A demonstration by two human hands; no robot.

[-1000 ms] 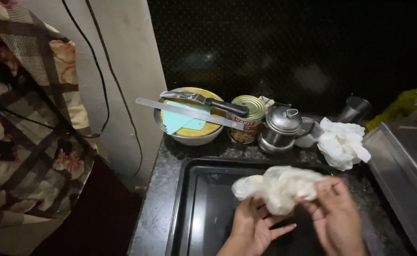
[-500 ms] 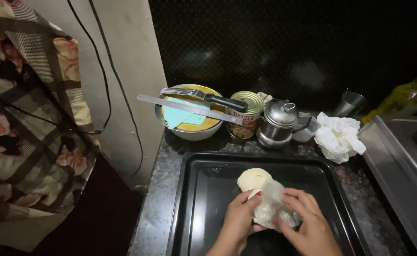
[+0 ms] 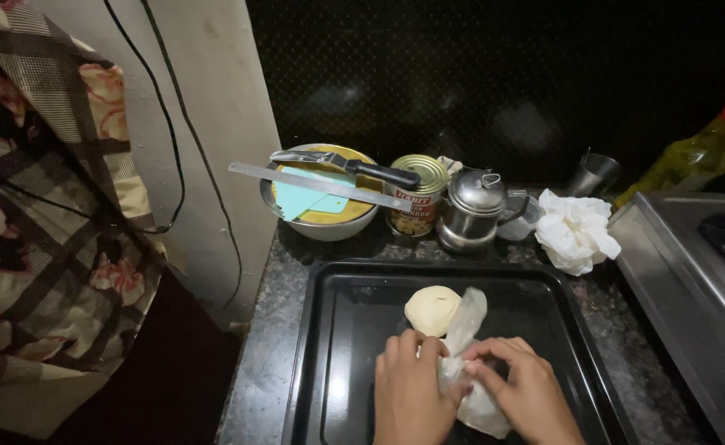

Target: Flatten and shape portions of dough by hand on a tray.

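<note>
I'm pinching the clear plastic wrap [image 3: 469,363] with both my left hand [image 3: 412,395] and right hand [image 3: 527,395], risking tearing it or dragging the dough ball [image 3: 432,310] off the black tray [image 3: 329,363].

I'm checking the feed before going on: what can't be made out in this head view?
- Plastic wrap: its lower part, hidden under left hand and right hand.
- Dough ball: near side covered by the wrap and fingers.
- Black tray: front edge cut off by the frame.
- Bowl: contents hidden by a teal scraper and knife.
</note>
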